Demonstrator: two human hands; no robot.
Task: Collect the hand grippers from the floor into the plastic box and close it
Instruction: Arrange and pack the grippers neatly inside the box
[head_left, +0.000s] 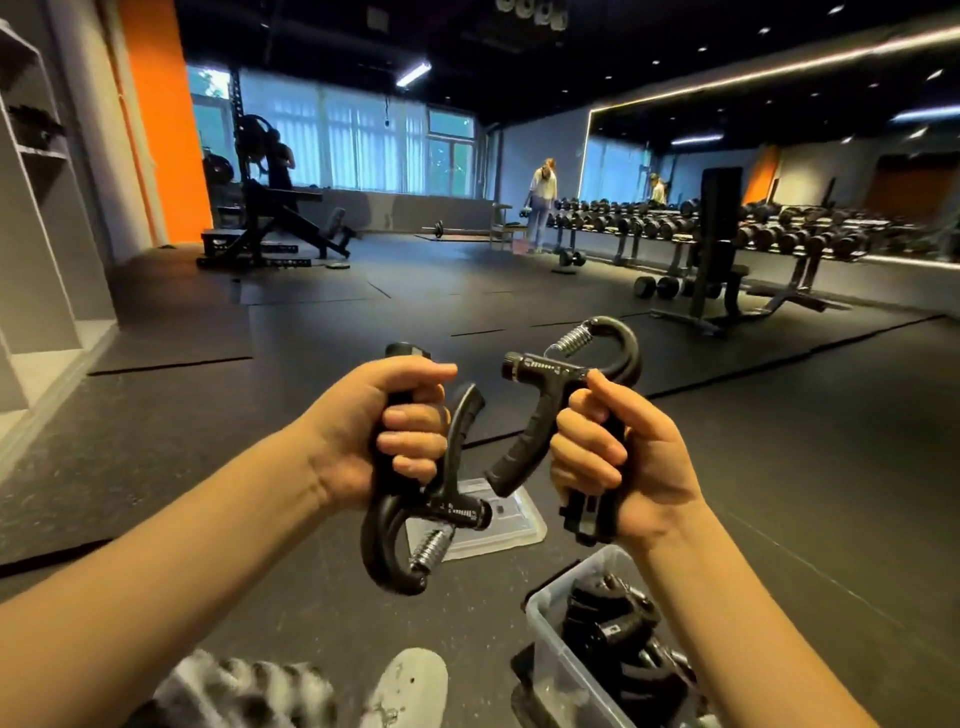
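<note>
Lowest in view and closest are a blurred black-and-white striped cloth (244, 691) and the toe of a white perforated shoe (410, 680) on the dark speckled rubber floor (218, 467). Above them two bare forearms reach forward.

The left grip (384, 431) is clenched round one handle of a black adjustable hand gripper with a steel coil spring (395, 545). It is held with its looped end and spring hanging down and its free handle curving up beside the fingers. The right grip (623, 457) is clenched round a handle of a second black spring hand gripper (571, 364). This one has its loop and spring on top and its free handle slanting down toward the middle. The two free handles come near each other between the hands.

Under the right forearm a clear plastic storage box (540, 608) stands uncovered on the floor, with more black hand grippers (613, 629) piled inside. Its flat clear plastic lid (498, 525) lies on the floor just beyond the box, partly behind the left gripper.

Grey shelving (31, 208) edges the left side. A long rack of dumbbells (675, 218) runs along the mirrored right wall. Broad matted floor stretches between them to the far windows.
</note>
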